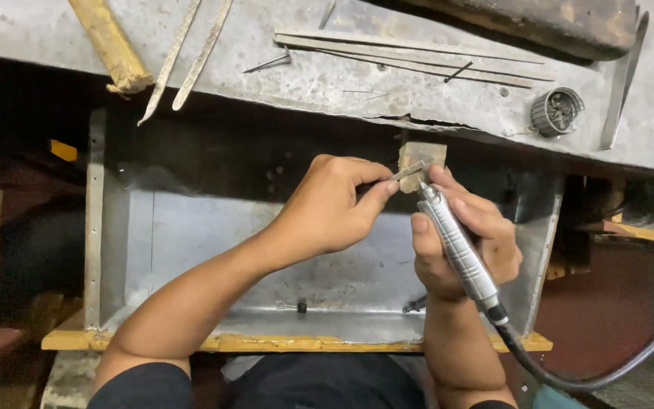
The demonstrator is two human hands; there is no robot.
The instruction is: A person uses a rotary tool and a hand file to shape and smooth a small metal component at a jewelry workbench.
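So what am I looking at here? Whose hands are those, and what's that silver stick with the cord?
There is no machine here, just a person working. The picture comes from a camera worn on their head, so you look down at their own two hands. The right hand grips a silver pen-shaped power tool with a black cable running from its back end. The left hand pinches a small flat metal piece against a little wooden block that sticks out from the bench edge, and the tool's tip meets that piece. Below the hands sits a metal tray. On the worn bench top lie thin metal strips, long slim tools, a wooden stick and a small round ribbed metal part.
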